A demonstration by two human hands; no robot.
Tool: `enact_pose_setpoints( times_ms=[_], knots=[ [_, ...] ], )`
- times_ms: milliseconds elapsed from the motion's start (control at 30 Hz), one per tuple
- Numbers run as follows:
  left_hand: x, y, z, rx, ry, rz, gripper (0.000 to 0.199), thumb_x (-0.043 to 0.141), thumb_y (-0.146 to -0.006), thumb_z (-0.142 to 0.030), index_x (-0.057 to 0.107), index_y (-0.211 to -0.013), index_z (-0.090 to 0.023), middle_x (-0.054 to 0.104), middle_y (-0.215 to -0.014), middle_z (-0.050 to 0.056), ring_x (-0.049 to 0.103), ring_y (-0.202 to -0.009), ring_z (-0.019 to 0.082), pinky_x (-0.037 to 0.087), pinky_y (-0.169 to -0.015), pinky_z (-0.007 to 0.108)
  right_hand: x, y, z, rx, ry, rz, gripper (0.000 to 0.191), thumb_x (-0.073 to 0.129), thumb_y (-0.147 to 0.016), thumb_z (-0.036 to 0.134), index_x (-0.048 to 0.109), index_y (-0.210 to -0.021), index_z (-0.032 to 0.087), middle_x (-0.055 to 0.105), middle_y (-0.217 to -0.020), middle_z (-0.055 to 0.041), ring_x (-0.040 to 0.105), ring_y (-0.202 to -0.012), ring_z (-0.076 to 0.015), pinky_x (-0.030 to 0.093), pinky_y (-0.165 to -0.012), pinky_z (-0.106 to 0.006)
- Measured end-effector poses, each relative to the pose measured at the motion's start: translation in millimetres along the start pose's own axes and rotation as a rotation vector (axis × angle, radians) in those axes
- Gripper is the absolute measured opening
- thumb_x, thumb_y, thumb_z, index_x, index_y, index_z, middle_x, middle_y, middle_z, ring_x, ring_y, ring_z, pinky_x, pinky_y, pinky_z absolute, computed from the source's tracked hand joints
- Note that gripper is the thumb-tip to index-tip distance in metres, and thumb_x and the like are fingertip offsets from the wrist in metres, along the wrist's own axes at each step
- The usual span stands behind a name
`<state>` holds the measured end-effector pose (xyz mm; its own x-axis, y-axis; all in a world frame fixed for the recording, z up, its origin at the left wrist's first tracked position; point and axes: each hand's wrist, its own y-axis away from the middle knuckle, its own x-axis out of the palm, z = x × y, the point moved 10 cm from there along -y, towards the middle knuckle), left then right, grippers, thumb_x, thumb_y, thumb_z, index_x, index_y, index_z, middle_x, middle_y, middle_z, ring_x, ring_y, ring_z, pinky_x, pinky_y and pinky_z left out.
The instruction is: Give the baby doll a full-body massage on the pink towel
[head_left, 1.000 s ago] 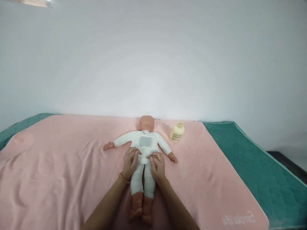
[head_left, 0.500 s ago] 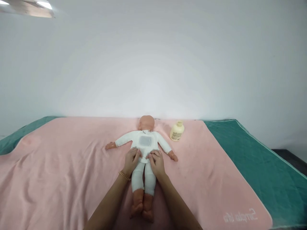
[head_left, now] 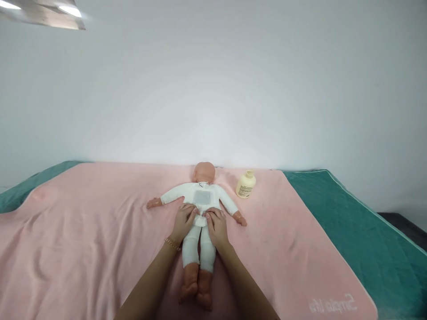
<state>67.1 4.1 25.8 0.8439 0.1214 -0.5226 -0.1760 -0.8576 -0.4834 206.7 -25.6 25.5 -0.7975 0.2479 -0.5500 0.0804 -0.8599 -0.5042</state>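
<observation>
Doll [head_left: 200, 221], one, with white cloth body: laid out on a pink blanket [head_left: 283, 249], apparently face down, head toward the wall [head_left: 213, 89], arms spread, feet toward the person; a grey panel [head_left: 202, 197] is set in the upper back. Left hand [head_left: 184, 222], with gold bracelet [head_left: 172, 244] at the wrist, and right hand [head_left: 217, 226]: both placed at the lower back, one per side, fingers curled and gathered narrowly with thumbs close in; whether cloth is pinched or merely pressed cannot be told. The step in hand is judged to be paired contact at the lower back; for the next move, even placement and light, matched pressure would be called for. Bottle [head_left: 246, 186], pale yellow, printed: stood near the doll's head, beyond the right hand, apart from both hands. Green cover [head_left: 353, 222]: exposed at the blanket's sides. No obstruction is seen around the hands.
</observation>
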Motion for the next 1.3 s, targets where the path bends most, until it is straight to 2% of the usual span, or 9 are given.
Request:
enact_pose_setpoints(
  times_ms=[267,400,533,733,833,967,1067,1200,1300],
  knots=[
    [-6.9,3.5,-1.8,0.049,-0.046,-0.073,0.028,0.04,-0.094,-0.031,0.066,-0.095,-0.022,0.067,-0.105,0.006,0.058,-0.105,0.022,0.039,-0.099,0.045,-2.3,3.5,4.5,-0.035,0.022,0.001,0.025,0.044,-0.095,0.026,0.062,-0.113,0.024,0.058,-0.122,-0.0055,0.047,-0.117,-0.0225,0.034,-0.1,-0.039],
    [-0.3,0.8,0.8,0.042,-0.066,-0.014,0.028,0.039,-0.095,-0.031,0.066,-0.092,-0.022,0.068,-0.101,0.005,0.059,-0.101,0.022,0.042,-0.096,0.044,0.5,1.9,1.2,-0.003,0.02,0.018,0.025,0.043,-0.096,0.026,0.064,-0.11,0.024,0.061,-0.118,-0.0047,0.048,-0.114,-0.022,0.034,-0.098,-0.039],
    [0.7,-0.2,2.0,0.032,-0.075,-0.006,0.028,0.04,-0.095,-0.031,0.065,-0.091,-0.021,0.069,-0.099,0.005,0.06,-0.098,0.022,0.043,-0.093,0.043,2.5,1.3,-1.8,0.014,0.027,0.026,0.025,0.043,-0.097,0.027,0.064,-0.109,0.024,0.062,-0.115,-0.0045,0.05,-0.112,-0.0218,0.035,-0.096,-0.038],
    [-5.8,2.5,-0.2,0.049,-0.05,-0.068,0.026,0.04,-0.094,-0.03,0.064,-0.098,-0.021,0.068,-0.108,0.006,0.058,-0.105,0.022,0.041,-0.097,0.043,1.2,2.3,1.8,-0.028,0.033,0.022,0.03,0.043,-0.096,0.028,0.059,-0.121,0.023,0.057,-0.129,-0.0046,0.045,-0.12,-0.0225,0.032,-0.101,-0.039],
    [-5.2,1.2,1.5,0.037,-0.035,-0.072,0.027,0.039,-0.095,-0.029,0.064,-0.1,-0.02,0.068,-0.108,0.006,0.058,-0.106,0.022,0.041,-0.097,0.043,2.5,2.0,1.0,-0.01,0.042,0.028,0.031,0.043,-0.097,0.027,0.058,-0.123,0.023,0.057,-0.128,-0.0044,0.045,-0.119,-0.0228,0.032,-0.1,-0.039],
    [-2.4,-1.8,5.8,-0.02,-0.013,-0.053,0.029,0.039,-0.095,-0.029,0.066,-0.097,-0.019,0.07,-0.102,0.006,0.06,-0.1,0.022,0.042,-0.094,0.042,4.9,-2.1,-2.0,0.025,0.052,0.041,0.027,0.045,-0.096,0.026,0.063,-0.117,0.022,0.062,-0.122,-0.0041,0.047,-0.114,-0.0237,0.033,-0.097,-0.039],
    [-6.2,-3.8,7.1,-0.042,-0.006,-0.068,0.031,0.038,-0.095,-0.031,0.067,-0.094,-0.019,0.071,-0.099,0.006,0.062,-0.096,0.021,0.044,-0.091,0.039,2.0,-13.9,-1.8,0.017,0.029,0.027,0.025,0.043,-0.097,0.026,0.067,-0.105,0.022,0.066,-0.109,-0.0043,0.051,-0.104,-0.0226,0.035,-0.094,-0.038],
    [-21.5,-12.2,16.0,-0.094,-0.018,-0.146,0.038,0.032,-0.098,-0.034,0.066,-0.093,-0.017,0.071,-0.093,0.007,0.064,-0.088,0.02,0.049,-0.078,0.034,-10.4,-44.9,-2.4,0.016,-0.02,-0.083,0.034,0.038,-0.099,0.025,0.067,-0.083,0.019,0.064,-0.091,-0.0057,0.054,-0.091,-0.0201,0.04,-0.087,-0.033],
    [-32.5,-26.2,21.7,-0.119,-0.072,-0.223,0.038,0.031,-0.097,-0.035,0.065,-0.095,-0.016,0.07,-0.097,0.01,0.062,-0.091,0.023,0.049,-0.079,0.038,-8.9,-70.9,-2.9,0.007,-0.004,-0.116,0.031,0.039,-0.097,0.024,0.066,-0.082,0.019,0.062,-0.091,-0.0067,0.054,-0.092,-0.0207,0.04,-0.086,-0.033]
  ],
)
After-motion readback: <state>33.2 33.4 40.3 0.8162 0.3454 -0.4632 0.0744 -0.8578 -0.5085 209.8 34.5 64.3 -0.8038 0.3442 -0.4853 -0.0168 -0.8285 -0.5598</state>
